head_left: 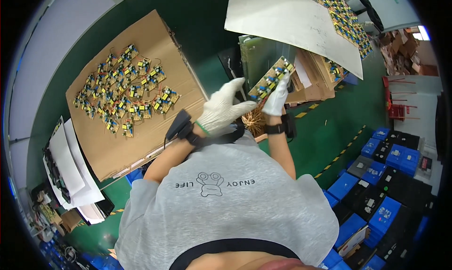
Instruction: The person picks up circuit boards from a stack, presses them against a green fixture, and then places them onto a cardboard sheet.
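Note:
A strip of joined circuit boards [270,82], tan with yellow, blue and green parts, is held tilted in front of me. My right hand [278,97], in a white glove, is closed on its right side. My left hand [221,106], in a cream knitted glove with a green cuff edge, is just left of the strip. Its thumb and fingers are apart, with nothing between them. Below the strip, a bundle of thin tan strands or pins [253,121] shows partly between my hands.
At left, many small wired circuit boards [127,91] lie on a cardboard sheet [155,39]. A white board [282,16] carrying more panels juts in at upper right, above stacked cardboard [306,89]. Blue and black bins [343,185] stand on the right.

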`<move>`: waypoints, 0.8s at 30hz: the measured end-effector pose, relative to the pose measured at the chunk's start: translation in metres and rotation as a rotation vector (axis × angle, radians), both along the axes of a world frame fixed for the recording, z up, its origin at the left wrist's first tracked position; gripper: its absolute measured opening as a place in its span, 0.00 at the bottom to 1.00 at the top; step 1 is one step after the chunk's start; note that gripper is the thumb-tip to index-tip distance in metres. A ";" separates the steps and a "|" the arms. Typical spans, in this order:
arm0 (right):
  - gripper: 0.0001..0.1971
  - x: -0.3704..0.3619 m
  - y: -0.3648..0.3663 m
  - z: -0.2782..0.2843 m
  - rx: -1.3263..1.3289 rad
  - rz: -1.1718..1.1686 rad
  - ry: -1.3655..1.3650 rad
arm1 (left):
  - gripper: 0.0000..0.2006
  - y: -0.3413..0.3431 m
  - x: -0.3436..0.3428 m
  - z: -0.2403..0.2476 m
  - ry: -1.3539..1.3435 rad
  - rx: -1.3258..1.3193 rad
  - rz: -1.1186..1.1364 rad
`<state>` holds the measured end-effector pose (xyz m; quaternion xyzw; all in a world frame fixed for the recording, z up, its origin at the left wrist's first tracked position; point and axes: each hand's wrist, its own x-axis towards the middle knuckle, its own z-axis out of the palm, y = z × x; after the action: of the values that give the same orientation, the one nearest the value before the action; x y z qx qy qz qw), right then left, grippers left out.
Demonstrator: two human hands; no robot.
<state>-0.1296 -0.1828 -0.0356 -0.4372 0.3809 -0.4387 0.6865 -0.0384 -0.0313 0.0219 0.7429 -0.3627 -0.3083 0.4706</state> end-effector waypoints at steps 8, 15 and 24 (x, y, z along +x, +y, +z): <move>0.25 -0.022 0.021 0.052 -1.039 -0.191 0.365 | 0.16 -0.001 0.018 -0.008 -0.458 -0.025 -0.090; 0.18 -0.038 0.008 0.054 -1.473 0.643 1.058 | 0.29 -0.016 0.008 0.025 -0.962 -0.101 -0.222; 0.17 -0.033 -0.054 -0.027 -0.691 0.048 0.618 | 0.39 -0.007 0.036 0.012 -0.625 -0.166 0.194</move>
<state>-0.1622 -0.2365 -0.0630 -0.7592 0.3890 -0.3731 0.3649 -0.0019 -0.0384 0.0341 0.7916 -0.4410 0.0115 0.4228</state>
